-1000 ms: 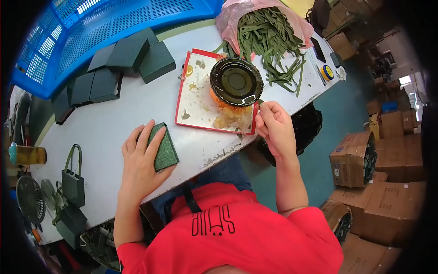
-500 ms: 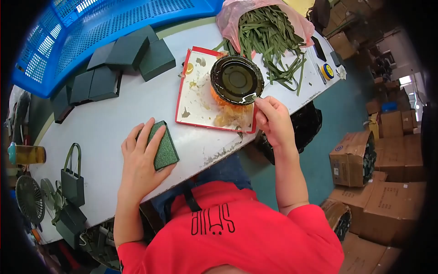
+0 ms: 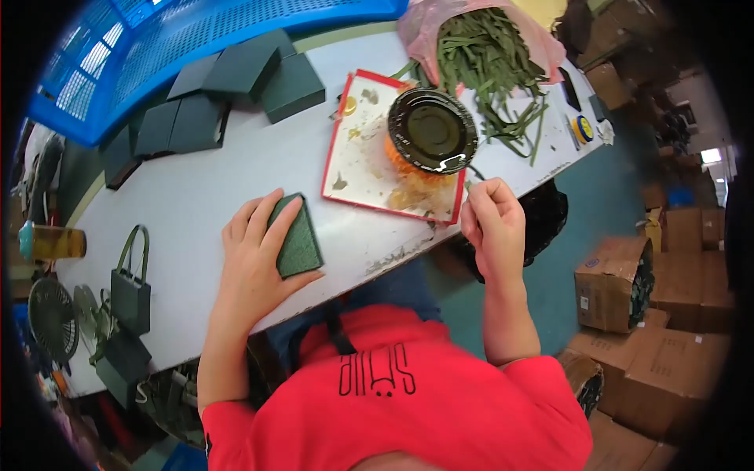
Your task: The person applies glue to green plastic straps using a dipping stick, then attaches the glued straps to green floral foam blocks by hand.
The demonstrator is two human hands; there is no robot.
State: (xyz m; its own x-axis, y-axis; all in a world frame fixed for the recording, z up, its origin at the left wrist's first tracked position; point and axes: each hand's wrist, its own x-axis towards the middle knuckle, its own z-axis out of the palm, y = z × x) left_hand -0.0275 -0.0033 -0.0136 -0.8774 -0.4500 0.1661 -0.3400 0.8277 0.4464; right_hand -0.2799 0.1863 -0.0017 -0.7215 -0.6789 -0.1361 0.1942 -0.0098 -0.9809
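Note:
On the white table, my left hand [image 3: 263,247] is closed around the sides of a small dark green box [image 3: 301,242] with a speckled top face. My right hand [image 3: 496,224] is pinched shut just off the table's front edge, near the black pot. A short end of green ribbon [image 3: 469,186] shows at its fingertips; the rest is hidden in the fingers. The round black pot [image 3: 433,129] holds dark, shiny liquid and sits on an orange base over a stained white tray [image 3: 334,169] with a red rim.
A pink plastic bag [image 3: 420,35] spills green ribbons [image 3: 491,59] behind the pot. Several dark green boxes [image 3: 236,74] lie before a blue crate [image 3: 141,90]. Small handled bags [image 3: 130,302], a fan [image 3: 53,322] and a jar [image 3: 55,242] are left. Cartons [image 3: 613,290] stand right.
My right hand has drawn back from the pot's rim, towards me and to the right. My left hand stays on the box. The whole view has shifted slightly.

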